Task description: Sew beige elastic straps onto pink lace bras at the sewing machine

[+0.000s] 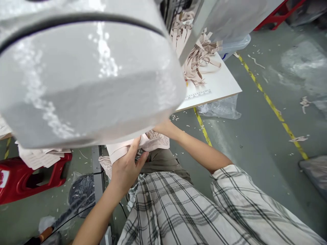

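Observation:
A pale pink fabric piece with lace hangs over my lap, below the edge of a large glossy white machine housing. On its left part lies my left hand, fingers pointing up and the thumb apart from them, the fabric under the fingertips. My right hand reaches in from the right beside the lace; its fingers are hidden behind the housing, so what they hold does not show.
On a white tabletop at the upper right lie a heap of beige strips and a ruler. A red stool carrying pale fabric pieces stands at left. Plastic bags hang below the tabletop.

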{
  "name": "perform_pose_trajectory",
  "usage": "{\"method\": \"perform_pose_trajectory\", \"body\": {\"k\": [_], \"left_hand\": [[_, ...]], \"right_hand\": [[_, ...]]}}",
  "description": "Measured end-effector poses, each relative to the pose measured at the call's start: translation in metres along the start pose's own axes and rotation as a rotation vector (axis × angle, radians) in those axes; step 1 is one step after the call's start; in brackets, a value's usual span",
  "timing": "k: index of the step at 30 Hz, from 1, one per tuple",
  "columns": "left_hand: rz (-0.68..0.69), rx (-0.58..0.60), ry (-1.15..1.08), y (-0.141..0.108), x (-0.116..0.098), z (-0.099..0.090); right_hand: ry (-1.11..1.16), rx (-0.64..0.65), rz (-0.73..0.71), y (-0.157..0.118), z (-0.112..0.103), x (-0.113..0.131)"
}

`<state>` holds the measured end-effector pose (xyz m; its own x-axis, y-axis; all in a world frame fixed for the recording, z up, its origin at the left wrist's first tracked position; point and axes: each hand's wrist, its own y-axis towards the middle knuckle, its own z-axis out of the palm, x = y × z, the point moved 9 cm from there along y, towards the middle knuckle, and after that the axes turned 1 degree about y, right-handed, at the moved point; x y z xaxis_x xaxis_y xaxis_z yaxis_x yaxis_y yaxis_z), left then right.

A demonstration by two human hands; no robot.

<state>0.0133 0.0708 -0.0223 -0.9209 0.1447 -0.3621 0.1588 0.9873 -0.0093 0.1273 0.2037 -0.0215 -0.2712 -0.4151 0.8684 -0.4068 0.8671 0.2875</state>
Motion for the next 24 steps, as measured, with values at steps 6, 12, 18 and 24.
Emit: {"method": "perform_pose_trajectory", "body": {"k": [6, 12, 18, 24], "left_hand": [[0.051, -0.148, 0.099, -0.008, -0.001, -0.01], [0.103, -0.263, 0.151, -0.019, -0.005, -0.013], [0.027, -0.204, 0.144, -0.02, -0.004, -0.011], [0.002, -0.164, 0.134, -0.019, -0.009, -0.008]], "right_hand": [[0.098, -0.093, 0.013, -0.001, -0.006, -0.002], [0.284, -0.311, 0.049, -0.024, -0.024, -0.015], [0.307, -0.299, 0.138, -0.045, -0.023, -0.028], [0.344, -0.237, 0.178, -0.061, -0.017, -0.025]]}}
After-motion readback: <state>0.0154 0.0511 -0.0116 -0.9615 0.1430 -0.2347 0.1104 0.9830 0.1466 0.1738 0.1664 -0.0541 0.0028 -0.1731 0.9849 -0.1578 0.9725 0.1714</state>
